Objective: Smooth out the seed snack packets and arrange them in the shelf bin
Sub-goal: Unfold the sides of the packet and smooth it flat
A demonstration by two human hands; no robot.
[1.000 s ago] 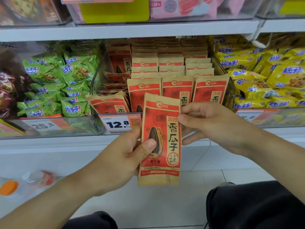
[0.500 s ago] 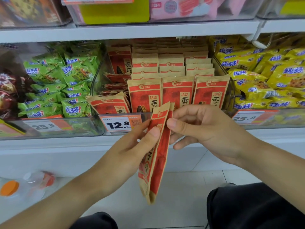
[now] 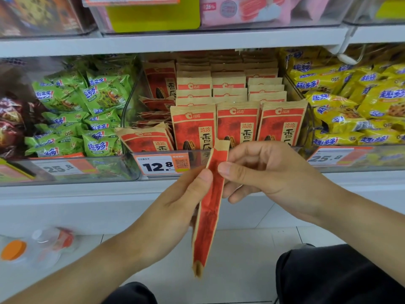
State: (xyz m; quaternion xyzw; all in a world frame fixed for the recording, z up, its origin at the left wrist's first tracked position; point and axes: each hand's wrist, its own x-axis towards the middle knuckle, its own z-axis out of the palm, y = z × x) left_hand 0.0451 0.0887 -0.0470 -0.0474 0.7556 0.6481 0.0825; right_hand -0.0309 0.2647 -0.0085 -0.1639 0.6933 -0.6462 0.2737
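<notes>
I pinch the seed packet near its top between my left hand and right hand, edge-on to me, its long axis hanging straight down. It sits just in front of the shelf bin and below its rim. To slot it in, I judge it must turn face-forward and rise; the gap at the bin's left side lies nearer my left grip.

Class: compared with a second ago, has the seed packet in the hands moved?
Yes. The seed packet has turned from face-on to nearly edge-on, and its top has risen against the 12.8 price tag.
</notes>
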